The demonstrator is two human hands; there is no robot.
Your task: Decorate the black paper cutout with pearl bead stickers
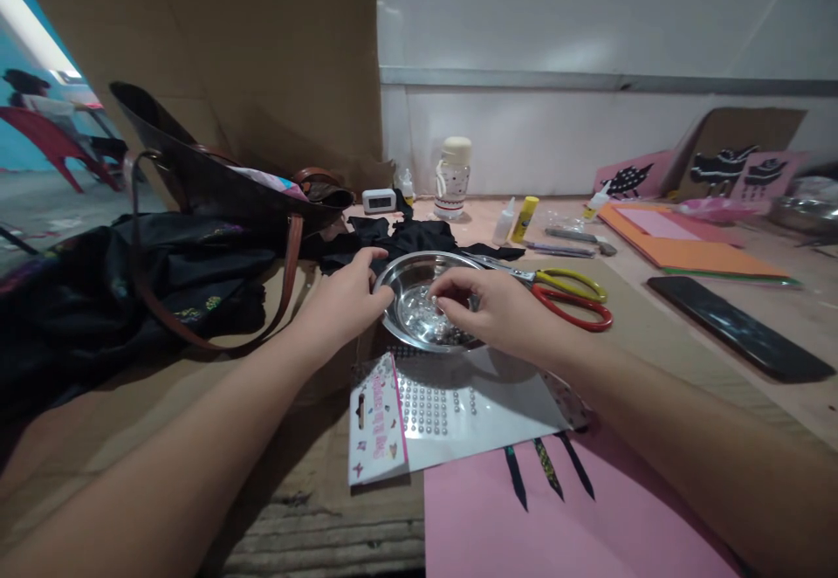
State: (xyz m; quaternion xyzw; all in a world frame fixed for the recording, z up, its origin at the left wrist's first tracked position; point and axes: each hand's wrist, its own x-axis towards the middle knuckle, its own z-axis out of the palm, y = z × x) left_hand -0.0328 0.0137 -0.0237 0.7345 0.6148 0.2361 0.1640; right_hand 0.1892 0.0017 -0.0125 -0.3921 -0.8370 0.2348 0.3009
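A small steel bowl [399, 277] with tiny clear gems in it sits on the cardboard-covered table. My left hand [344, 303] grips its left rim, thumb over the edge. My right hand [494, 312] reaches over the bowl from the right, fingertips pinched together above the gems; what they pinch is too small to name. Just in front of the bowl lies a packet of stick-on rhinestones [432, 412], partly on a pink paper sheet [556, 517] with three dark strips.
Scissors with red and yellow handles [566, 294] lie right of the bowl. A dark handbag [216, 189] and black cloth fill the left. A phone [739, 329], orange folder [687, 251], glue stick [525, 217], bottle [453, 178] and small clock [378, 201] stand further back.
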